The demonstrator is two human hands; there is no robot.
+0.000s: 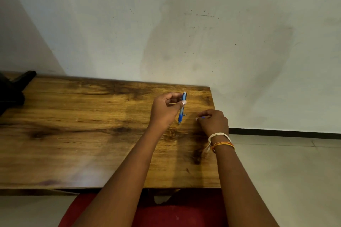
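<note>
Blue pen (182, 114) is held in the left hand (165, 109), pinched near its upper end between thumb and curled fingers. The pen stands nearly upright, tip down, just above the worktop (83, 134) near the far right corner. The right hand (214, 121) rests on the worktop just right of the pen, apart from it, with its fingers curled around a small blue part (203, 117); what that part is cannot be determined. Thread bands (220, 140) encircle the right wrist. A black object (11, 90) lies at the far left end of the worktop.
</note>
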